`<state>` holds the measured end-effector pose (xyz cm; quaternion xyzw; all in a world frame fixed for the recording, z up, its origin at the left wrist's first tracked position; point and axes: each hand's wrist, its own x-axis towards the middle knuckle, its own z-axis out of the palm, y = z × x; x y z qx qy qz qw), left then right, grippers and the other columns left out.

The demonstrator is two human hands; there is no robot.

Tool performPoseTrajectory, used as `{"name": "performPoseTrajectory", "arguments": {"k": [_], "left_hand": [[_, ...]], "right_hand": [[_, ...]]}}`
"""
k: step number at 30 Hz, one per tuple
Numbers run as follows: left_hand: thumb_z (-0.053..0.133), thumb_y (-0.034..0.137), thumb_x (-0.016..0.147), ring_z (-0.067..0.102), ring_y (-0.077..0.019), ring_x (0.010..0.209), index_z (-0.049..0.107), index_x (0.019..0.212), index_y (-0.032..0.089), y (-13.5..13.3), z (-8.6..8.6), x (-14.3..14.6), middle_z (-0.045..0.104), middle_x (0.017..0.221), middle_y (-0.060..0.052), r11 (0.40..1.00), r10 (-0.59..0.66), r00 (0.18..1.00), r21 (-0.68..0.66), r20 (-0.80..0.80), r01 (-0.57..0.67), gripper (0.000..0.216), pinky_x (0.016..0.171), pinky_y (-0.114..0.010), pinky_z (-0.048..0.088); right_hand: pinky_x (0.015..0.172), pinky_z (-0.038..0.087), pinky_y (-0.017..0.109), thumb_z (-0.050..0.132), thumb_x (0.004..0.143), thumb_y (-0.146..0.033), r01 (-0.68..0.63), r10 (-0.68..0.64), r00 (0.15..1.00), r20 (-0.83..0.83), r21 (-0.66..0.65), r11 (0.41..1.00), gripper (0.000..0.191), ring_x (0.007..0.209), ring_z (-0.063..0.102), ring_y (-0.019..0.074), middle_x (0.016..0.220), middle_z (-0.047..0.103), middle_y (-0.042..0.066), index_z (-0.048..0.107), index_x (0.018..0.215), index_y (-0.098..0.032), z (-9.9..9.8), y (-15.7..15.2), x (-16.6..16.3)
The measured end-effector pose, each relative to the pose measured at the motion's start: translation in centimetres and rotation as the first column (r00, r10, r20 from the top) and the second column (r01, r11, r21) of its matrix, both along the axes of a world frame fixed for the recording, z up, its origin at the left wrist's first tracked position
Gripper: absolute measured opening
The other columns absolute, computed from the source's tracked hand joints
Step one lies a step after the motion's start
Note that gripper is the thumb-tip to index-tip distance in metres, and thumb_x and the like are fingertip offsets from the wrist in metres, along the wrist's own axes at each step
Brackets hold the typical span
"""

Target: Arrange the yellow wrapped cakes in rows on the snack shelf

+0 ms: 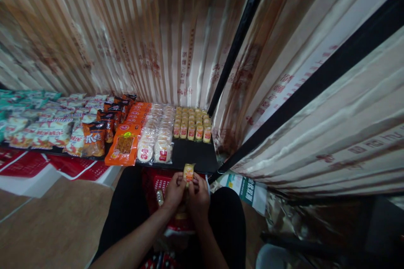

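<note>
Between my two hands, just in front of the shelf edge, is a small yellow snack packet point(188, 171) with a reddish label, held upright. My left hand point(174, 191) pinches its left side and my right hand point(199, 196) grips its right side. Below them, between my knees, sits a red plastic basket point(162, 182), mostly covered by my hands and forearms. A wrapped packet point(160, 197) shows at its left side. Ahead on the black shelf point(186, 155), several similar yellow packets point(191, 125) stand in rows.
Left of the yellow packets lie round white crackers in clear wrap point(163, 147), orange snack bags point(123, 145), black-and-orange bags point(94, 138) and white bags point(53, 132). Black metal posts point(241, 35) and printed plastic sheeting point(132, 33) enclose the shelf. A white bucket point(271, 256) is at lower right.
</note>
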<state>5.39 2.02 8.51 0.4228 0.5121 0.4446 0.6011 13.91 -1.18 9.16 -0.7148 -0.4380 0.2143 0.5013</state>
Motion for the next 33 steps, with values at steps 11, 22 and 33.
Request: {"name": "performPoseTrajectory", "arguments": {"k": [11, 22, 33], "left_hand": [[0.053, 0.019, 0.073, 0.058, -0.0171, 0.08, 0.062, 0.087, 0.02, 1.5, 2.3, 1.2, 0.063, 0.086, -0.004, 0.986, 0.026, 0.967, 0.166, -0.254, 0.017, 0.016, 0.078, -0.028, 0.044], [0.051, 0.022, 0.078, 0.056, -0.0172, 0.081, 0.064, 0.088, 0.021, 3.6, 3.4, 2.5, 0.057, 0.087, -0.005, 0.969, 0.06, 0.913, 0.244, -0.403, 0.044, 0.016, 0.079, -0.029, 0.044], [0.052, 0.02, 0.077, 0.057, -0.0172, 0.085, 0.066, 0.093, 0.021, 5.2, 3.8, 3.8, 0.058, 0.089, -0.005, 0.968, 0.055, 0.918, 0.248, -0.393, 0.048, 0.021, 0.083, -0.029, 0.044]], "right_hand": [[0.082, 0.049, 0.036, 0.04, 0.082, -0.034, 0.007, -0.01, 0.992, 0.126, 0.023, 1.0, 0.04, 0.086, 0.06, 0.019, 0.105, 0.06, 0.012, 0.06, 0.112, -0.015, 0.0, 1.7, 1.6], [0.071, 0.05, 0.03, 0.04, 0.084, -0.033, 0.043, -0.055, 0.98, 0.193, 0.063, 0.997, 0.042, 0.077, 0.06, 0.0166, 0.106, 0.061, 0.011, 0.058, 0.12, -0.019, 1.2, 3.2, 2.4], [0.071, 0.048, 0.027, 0.038, 0.084, -0.032, 0.088, -0.089, 0.963, 0.254, 0.012, 0.996, 0.045, 0.081, 0.06, 0.016, 0.11, 0.059, 0.009, 0.056, 0.124, -0.021, 1.7, 4.8, 3.1]]}}
